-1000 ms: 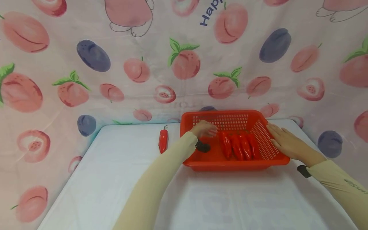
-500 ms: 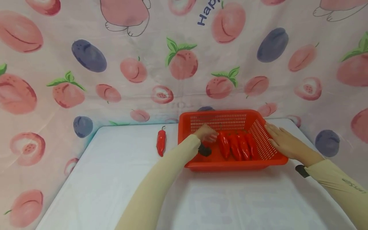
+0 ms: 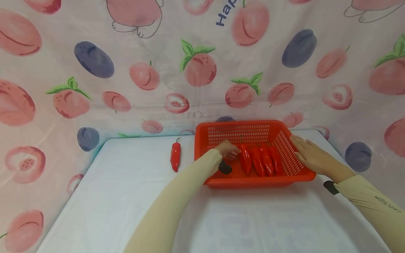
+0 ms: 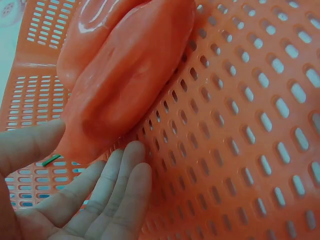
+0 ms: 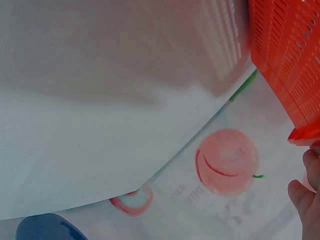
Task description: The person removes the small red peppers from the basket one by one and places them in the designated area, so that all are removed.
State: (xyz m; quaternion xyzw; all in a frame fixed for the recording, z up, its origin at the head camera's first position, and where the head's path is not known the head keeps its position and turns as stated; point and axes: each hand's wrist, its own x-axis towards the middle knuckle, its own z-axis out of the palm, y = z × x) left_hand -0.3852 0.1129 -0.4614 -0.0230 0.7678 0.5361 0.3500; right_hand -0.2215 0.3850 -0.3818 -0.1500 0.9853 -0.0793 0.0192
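Several glossy red chili peppers (image 3: 267, 160) lie side by side in a red plastic basket (image 3: 246, 181). My left hand (image 3: 228, 150) is inside the basket, just left of the leftmost chili pepper (image 3: 245, 160). In the left wrist view, the thumb of that hand (image 4: 107, 200) is at one side of the chili pepper (image 4: 125, 85) near its green stem, and the extended fingers lie by its other side without curling round it. My right hand (image 3: 313, 156) rests with straight fingers on the basket's right rim; only its fingertips show in the right wrist view.
A single red chili pepper (image 3: 175, 156) lies on the white table (image 3: 126, 196), left of the basket. Behind the table hangs a pink cloth (image 3: 152, 112) printed with fruit.
My left hand has lowered slightly and come right, closer to the leftmost chili pepper. The right hand stays on the rim. The whole head view has shifted a little.
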